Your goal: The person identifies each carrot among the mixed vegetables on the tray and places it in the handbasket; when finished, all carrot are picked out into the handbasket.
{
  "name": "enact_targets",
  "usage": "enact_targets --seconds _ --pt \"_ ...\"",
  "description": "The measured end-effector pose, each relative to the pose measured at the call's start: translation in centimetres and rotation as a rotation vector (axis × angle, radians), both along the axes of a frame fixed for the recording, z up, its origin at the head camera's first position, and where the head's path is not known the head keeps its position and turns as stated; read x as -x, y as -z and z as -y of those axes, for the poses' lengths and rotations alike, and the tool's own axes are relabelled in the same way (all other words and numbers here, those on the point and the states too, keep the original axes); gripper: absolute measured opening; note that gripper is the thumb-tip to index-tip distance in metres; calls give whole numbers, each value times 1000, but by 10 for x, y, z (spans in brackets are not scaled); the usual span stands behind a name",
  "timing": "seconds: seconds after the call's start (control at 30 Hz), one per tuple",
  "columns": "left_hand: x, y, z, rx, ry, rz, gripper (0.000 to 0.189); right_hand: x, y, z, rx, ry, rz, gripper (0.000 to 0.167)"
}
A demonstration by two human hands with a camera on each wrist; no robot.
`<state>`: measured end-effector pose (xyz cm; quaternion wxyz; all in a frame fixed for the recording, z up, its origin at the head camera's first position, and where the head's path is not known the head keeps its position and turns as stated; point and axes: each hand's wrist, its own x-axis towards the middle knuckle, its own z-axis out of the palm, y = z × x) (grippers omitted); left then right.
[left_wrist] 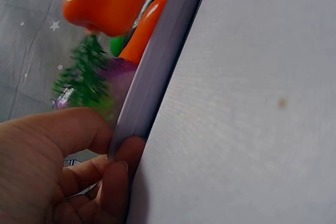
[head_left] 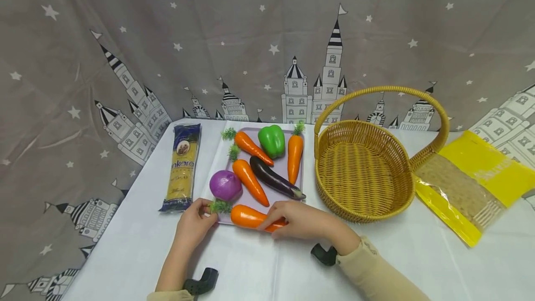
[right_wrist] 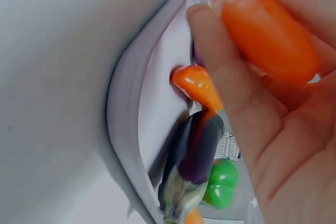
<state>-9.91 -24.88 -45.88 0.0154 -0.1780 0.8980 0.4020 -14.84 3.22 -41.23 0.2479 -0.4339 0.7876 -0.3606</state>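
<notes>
At the near edge of a lilac tray (left_wrist: 157,51), my right hand (head_left: 294,217) holds an orange carrot (head_left: 246,216) by its narrow end. The carrot's green leafy top (left_wrist: 86,74) points left, towards my left hand (head_left: 195,223). That hand pinches the tray's near left corner between thumb and fingers. Behind the held carrot lie a purple onion (head_left: 225,186), a dark eggplant (head_left: 273,179), a green bell pepper (head_left: 271,141) and several more carrots (head_left: 295,154). The held carrot's tip is partly hidden by my right fingers.
A wicker basket (head_left: 361,216) with a tall handle stands right of the tray. Beyond it lies a yellow bag (head_left: 472,175) with a see-through window. To the left is a pasta packet (head_left: 182,168). A grey castle-print curtain (head_left: 234,27) hangs behind the white tablecloth (head_left: 125,254).
</notes>
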Motion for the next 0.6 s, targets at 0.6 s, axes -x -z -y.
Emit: enact_targets --seconds 0.6 --pt "0 1 0 5 19 -24 33 -23 -30 -66 528 261 243 25"
